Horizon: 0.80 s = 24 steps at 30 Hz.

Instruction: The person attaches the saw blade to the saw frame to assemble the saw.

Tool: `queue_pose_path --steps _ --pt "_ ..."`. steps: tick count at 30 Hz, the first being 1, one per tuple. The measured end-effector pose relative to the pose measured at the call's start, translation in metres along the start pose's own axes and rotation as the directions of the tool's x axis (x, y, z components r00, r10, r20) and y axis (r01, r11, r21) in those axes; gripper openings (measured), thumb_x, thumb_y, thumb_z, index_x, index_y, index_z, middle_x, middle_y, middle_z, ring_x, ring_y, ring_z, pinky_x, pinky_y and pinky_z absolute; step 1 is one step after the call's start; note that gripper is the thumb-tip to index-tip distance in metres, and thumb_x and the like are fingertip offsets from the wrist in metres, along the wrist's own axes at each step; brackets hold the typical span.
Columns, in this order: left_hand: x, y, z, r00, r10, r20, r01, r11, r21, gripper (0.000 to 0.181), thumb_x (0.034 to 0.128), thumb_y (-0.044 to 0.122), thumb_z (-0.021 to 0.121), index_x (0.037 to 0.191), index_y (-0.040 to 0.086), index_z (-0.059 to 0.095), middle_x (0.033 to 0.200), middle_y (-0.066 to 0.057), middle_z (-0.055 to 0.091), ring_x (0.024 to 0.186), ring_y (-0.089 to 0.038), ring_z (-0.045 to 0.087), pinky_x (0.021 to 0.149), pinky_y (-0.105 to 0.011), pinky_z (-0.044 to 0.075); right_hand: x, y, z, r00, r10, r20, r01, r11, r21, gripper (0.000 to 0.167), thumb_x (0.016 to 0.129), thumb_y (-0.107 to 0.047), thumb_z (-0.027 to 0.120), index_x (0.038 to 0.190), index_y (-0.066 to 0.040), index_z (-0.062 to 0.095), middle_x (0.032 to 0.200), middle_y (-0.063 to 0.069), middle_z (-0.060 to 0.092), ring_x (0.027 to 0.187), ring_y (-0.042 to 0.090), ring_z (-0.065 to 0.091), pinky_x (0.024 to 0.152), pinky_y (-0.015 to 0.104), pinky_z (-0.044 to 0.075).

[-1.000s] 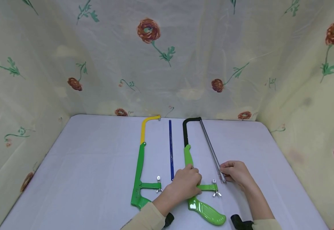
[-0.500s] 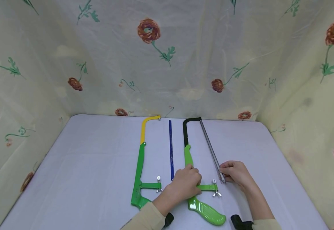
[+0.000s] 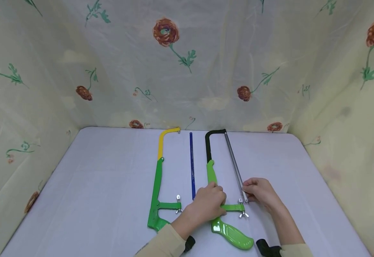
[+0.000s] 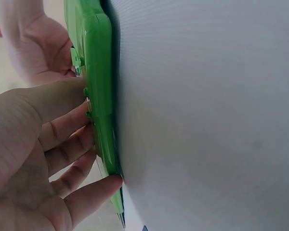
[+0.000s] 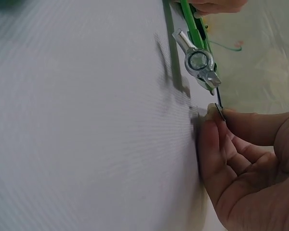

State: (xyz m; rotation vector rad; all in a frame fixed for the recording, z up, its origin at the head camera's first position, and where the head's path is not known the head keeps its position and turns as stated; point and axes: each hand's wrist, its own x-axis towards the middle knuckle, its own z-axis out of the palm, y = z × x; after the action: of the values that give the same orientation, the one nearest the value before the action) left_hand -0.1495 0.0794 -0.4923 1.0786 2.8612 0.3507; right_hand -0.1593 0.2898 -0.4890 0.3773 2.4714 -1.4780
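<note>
A hacksaw with a light green handle [image 3: 233, 236] and black front bow [image 3: 208, 145] lies flat on the table. My left hand [image 3: 208, 202] grips its frame near the crossbar; in the left wrist view, thumb and fingers hold the green frame [image 4: 98, 72]. A grey hacksaw blade [image 3: 233, 159] meets the tip of the black bow at its far end. My right hand [image 3: 261, 192] pinches the blade near its near end, beside the crossbar's pin. The right wrist view shows the blade's end [image 5: 219, 111] between thumb and fingertip, just below the wing nut [image 5: 198, 61].
Left of this saw lies another hacksaw frame [image 3: 156, 185], dark green and yellow, with no blade on it. A blue blade [image 3: 192, 164] lies between the two saws, its near end hidden by my left hand. Floral cloth [image 3: 212, 71] hangs behind the white table [image 3: 103, 185].
My right hand has swung the blade's near end left, up to the crossbar's pin. The left hand keeps its grip on the frame. The head view has shifted slightly.
</note>
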Motion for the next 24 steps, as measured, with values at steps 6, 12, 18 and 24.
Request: queue_pose_path --steps 6,12,18,24 --pt "0.0006 0.0002 0.0012 1.000 -0.002 0.001 0.002 1.000 0.004 0.021 0.0797 0.044 0.081 0.084 0.025 0.074 0.088 0.012 0.063 0.086 -0.007 0.046 0.056 -0.018 0.037 -0.0003 -0.0019 0.0021 1.000 -0.011 0.029 0.010 1.000 0.011 0.025 0.093 -0.007 0.060 0.109 0.013 0.061 0.082 0.008 0.065 0.069 0.016 0.062 0.065 0.028 0.058" --pt "0.0003 0.0009 0.0005 1.000 -0.004 0.011 0.004 1.000 0.006 0.021 0.0802 0.044 0.080 0.085 0.025 0.073 0.089 0.012 0.063 0.087 -0.007 0.046 0.056 -0.018 0.037 -0.0009 -0.0037 0.0047 0.998 -0.021 0.052 0.020 1.000 0.017 0.026 0.094 -0.009 0.061 0.108 0.013 0.062 0.079 0.007 0.065 0.068 0.015 0.062 0.064 0.028 0.057" --pt "-0.0004 0.0014 -0.0007 1.000 -0.007 0.011 0.007 1.000 0.009 0.021 0.0800 0.044 0.080 0.086 0.025 0.073 0.090 0.012 0.064 0.087 -0.007 0.046 0.056 -0.018 0.037 -0.0002 -0.0049 0.0063 0.999 -0.026 0.043 0.026 1.000 -0.015 0.021 0.094 -0.010 0.061 0.101 0.009 0.064 0.072 0.005 0.063 0.065 0.016 0.059 0.058 0.027 0.053" --pt "-0.0012 0.0018 -0.0006 1.000 -0.005 0.010 0.005 1.000 0.014 0.021 0.0801 0.044 0.080 0.086 0.025 0.073 0.091 0.012 0.064 0.086 -0.007 0.045 0.056 -0.018 0.037 -0.0011 -0.0039 0.0064 0.998 -0.038 0.041 0.039 0.999 -0.031 0.019 0.093 -0.010 0.060 0.097 0.008 0.065 0.069 0.004 0.061 0.063 0.015 0.056 0.055 0.027 0.049"
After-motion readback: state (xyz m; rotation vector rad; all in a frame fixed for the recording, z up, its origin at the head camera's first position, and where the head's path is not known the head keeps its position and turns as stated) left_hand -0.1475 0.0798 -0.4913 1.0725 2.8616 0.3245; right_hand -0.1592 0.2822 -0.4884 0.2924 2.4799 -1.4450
